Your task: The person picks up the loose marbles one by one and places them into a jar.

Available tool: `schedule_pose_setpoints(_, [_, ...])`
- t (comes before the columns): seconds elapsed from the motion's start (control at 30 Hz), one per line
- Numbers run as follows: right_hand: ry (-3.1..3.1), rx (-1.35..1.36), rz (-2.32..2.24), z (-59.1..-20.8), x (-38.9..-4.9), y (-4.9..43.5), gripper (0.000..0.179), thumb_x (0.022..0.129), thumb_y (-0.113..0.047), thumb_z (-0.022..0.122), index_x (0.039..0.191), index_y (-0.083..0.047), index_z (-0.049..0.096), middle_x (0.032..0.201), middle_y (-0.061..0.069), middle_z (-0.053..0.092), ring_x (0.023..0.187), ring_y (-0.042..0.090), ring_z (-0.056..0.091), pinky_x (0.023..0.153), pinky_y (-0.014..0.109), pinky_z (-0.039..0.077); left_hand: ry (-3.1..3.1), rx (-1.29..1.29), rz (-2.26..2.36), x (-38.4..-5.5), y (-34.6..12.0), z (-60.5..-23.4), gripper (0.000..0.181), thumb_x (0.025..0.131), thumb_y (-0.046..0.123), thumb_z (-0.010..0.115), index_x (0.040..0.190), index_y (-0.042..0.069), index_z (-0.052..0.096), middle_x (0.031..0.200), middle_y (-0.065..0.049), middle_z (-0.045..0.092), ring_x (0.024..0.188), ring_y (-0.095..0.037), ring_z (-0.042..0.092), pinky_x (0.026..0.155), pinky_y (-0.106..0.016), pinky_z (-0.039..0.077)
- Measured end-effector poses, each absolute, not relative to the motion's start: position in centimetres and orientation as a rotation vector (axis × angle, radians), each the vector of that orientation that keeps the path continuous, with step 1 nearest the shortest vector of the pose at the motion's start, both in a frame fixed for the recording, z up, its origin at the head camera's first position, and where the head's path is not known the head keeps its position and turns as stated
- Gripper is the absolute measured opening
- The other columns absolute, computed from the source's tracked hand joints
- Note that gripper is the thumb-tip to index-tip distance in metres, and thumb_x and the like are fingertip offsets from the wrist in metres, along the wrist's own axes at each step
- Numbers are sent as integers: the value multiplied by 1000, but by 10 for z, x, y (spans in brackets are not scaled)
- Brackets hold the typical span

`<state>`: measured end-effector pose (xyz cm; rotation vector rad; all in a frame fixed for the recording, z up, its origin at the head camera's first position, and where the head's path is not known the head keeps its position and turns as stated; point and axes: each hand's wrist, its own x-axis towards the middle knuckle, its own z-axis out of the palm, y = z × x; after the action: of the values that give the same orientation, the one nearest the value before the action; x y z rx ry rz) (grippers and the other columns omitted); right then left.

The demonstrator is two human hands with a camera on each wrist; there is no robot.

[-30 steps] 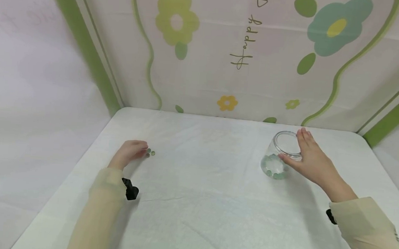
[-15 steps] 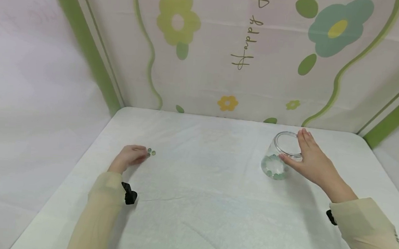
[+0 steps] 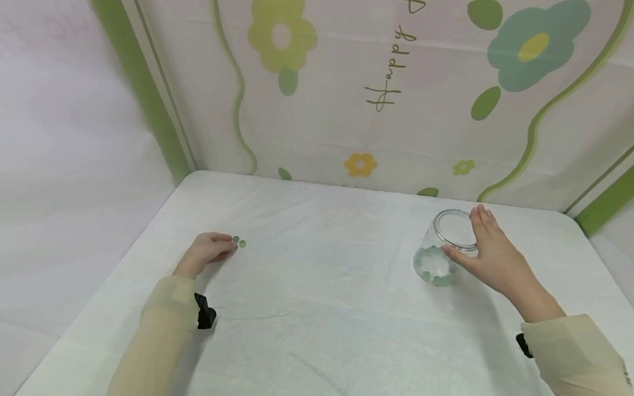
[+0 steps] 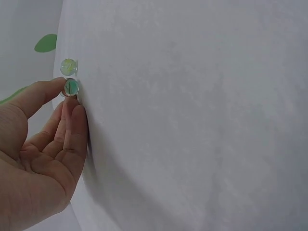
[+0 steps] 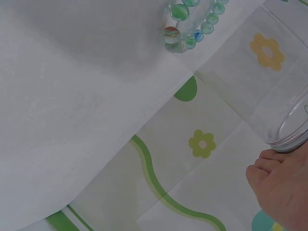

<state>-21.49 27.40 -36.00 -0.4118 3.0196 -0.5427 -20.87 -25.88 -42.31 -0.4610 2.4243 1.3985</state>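
Observation:
At the table's left, my left hand (image 3: 208, 252) reaches low over the cloth. In the left wrist view, its thumb and fingertips pinch a teal glass marble (image 4: 71, 87); the head view mostly hides that one. A yellow-green marble (image 3: 242, 243) lies just beyond the fingertips, beside a darker green marble (image 3: 236, 239). On the right stands a clear jar (image 3: 429, 236), upright, with several green marbles (image 3: 436, 280) in its bottom. My right hand (image 3: 497, 260) holds the jar around its right side near the rim, thumb in front and fingers toward the back.
A white cloth covers the table (image 3: 308, 320). Behind it hangs a flower-printed curtain (image 3: 322, 118) that meets the table's back edge. White fabric (image 3: 48, 173) hangs along the left side. A small black camera (image 3: 206, 313) sits at the left wrist.
My left hand has come slightly nearer the front, and its fingers have closed on one marble of the three. My right hand and the jar stay in place.

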Motion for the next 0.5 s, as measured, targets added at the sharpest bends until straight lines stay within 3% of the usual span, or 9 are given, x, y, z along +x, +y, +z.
schedule_pose_setpoints(0.33, [3017, -408, -544, -360, -215, 274, 104, 91, -59, 52, 149, 8, -2, 158, 26, -7, 147, 42, -4, 113, 68, 15, 2429, -489, 1421, -208, -260, -425, 51, 97, 19, 53, 139, -7, 42, 142, -26, 44, 123, -30, 54, 104, -33, 50])
schedule_pose_setpoints(0.5, [3013, -399, -540, -359, -216, 273, 104, 90, -59, 52, 149, 8, -2, 158, 27, -5, 147, 42, -4, 113, 68, 15, 2381, -498, 1512, -207, -263, -425, 52, 98, 19, 53, 141, -7, 39, 144, -25, 43, 104, -9, 60, 97, -22, 53])
